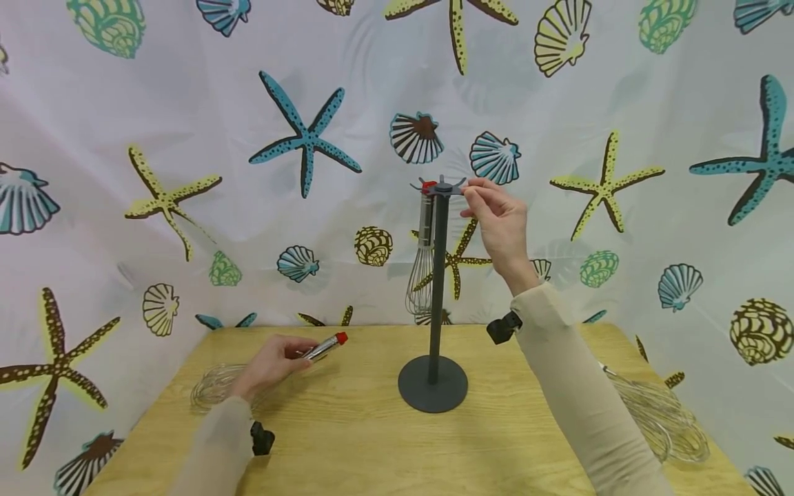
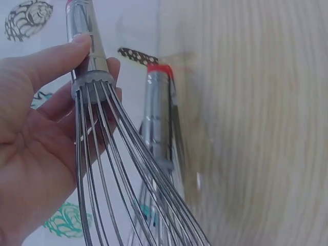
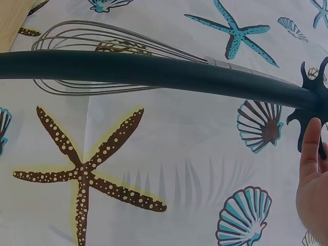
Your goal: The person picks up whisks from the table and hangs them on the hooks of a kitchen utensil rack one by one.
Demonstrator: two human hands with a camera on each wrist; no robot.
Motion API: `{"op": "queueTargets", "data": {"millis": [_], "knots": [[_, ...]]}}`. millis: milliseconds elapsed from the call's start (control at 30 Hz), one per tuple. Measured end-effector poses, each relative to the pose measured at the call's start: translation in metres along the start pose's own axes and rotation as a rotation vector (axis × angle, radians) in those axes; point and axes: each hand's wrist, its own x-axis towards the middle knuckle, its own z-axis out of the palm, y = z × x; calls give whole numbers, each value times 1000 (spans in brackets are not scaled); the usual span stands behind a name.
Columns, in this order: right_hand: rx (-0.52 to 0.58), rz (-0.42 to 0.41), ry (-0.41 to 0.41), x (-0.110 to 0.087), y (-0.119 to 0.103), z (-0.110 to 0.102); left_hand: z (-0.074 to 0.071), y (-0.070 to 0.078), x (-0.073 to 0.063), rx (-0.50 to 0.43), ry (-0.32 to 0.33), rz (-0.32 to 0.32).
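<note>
A dark grey utensil stand with a round base and a crown of curved hooks rises from the table. One whisk with a steel handle and red end hangs from its left side, wires down. High on the right, my right hand pinches one of the stand's hooks between thumb and fingers. Low at the left, my left hand grips another whisk by its steel handle near the collar, red end pointing away to the right. Beyond it in the left wrist view is a further red-ended whisk.
Wire loops of whisks lie on the wooden table at the left, partly behind my left hand. Several whisks lie at the right edge beside my right sleeve. A patterned curtain stands behind the table.
</note>
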Motion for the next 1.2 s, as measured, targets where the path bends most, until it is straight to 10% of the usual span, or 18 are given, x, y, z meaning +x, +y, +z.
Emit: {"op": "queueTargets", "data": {"millis": [467,1200], "knots": [[7,0,1,-2,1,-2,21,40,13,-60,221,51],[2,-14,5,-3,1,-1,33,91,29,-189,387,171]]}}
